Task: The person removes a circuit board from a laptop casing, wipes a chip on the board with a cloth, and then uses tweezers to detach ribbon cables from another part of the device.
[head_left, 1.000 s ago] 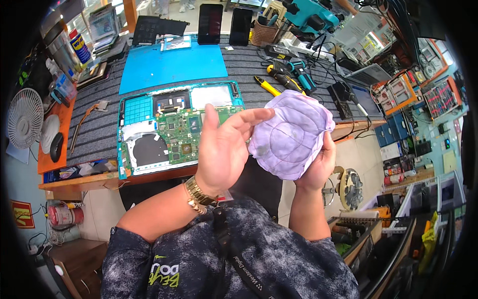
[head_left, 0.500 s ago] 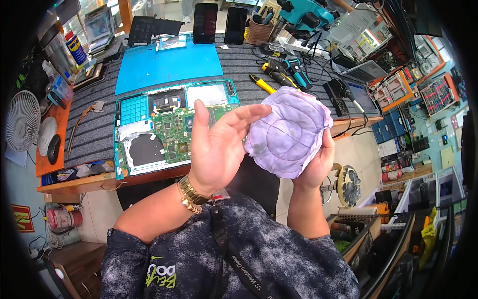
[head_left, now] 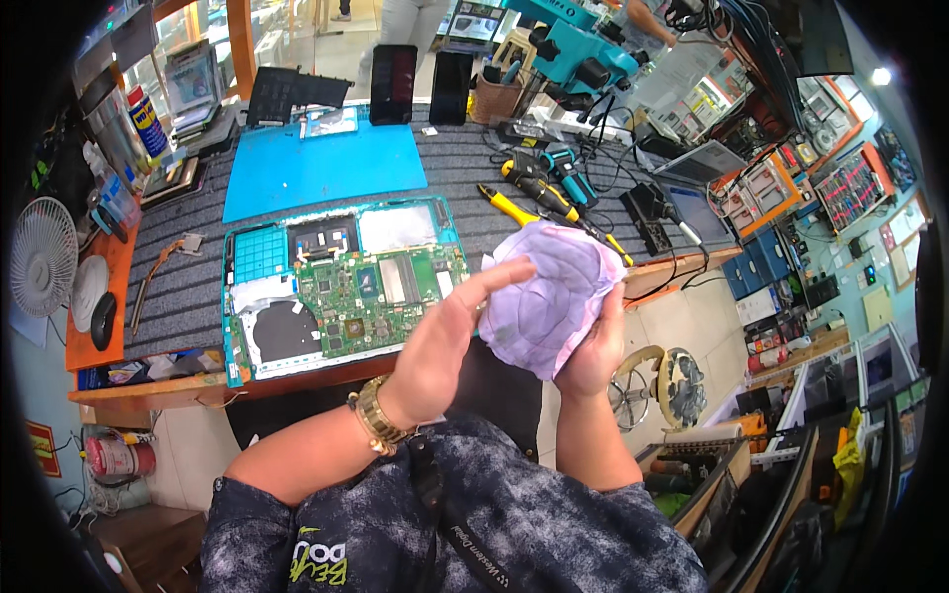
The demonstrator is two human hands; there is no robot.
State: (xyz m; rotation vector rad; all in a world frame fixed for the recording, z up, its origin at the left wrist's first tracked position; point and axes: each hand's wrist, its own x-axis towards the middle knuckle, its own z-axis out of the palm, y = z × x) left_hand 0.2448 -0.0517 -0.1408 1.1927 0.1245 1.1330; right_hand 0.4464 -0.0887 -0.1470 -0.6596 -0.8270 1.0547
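Observation:
A round, pale purple stitched cloth [head_left: 549, 296] with dark smudges is held up in front of my chest, cupped like a shallow bowl. My right hand [head_left: 593, 356] grips it from its right side and underneath; some of those fingers are hidden behind the fabric. My left hand [head_left: 445, 351] is turned edge-on with fingers stretched out, the tips against or just over the cloth's inner face. Beyond my left hand lies an opened laptop chassis [head_left: 233, 326] in teal, with its green circuit board [head_left: 336, 287] exposed.
Yellow-handled pliers [head_left: 512, 206] and screwdrivers [head_left: 539, 188] lie behind the cloth. A blue mat [head_left: 321, 168], two dark phones [head_left: 393, 84], and a laptop battery [head_left: 287, 94] are farther back. To the left stand a spray can [head_left: 148, 124] and a white fan [head_left: 44, 257]. A stool [head_left: 682, 385] is at right.
The cloth has tilted and folded up more, shifting slightly left. My left hand has turned from palm-up to edge-on, its fingers further over the cloth. The view has shifted a little.

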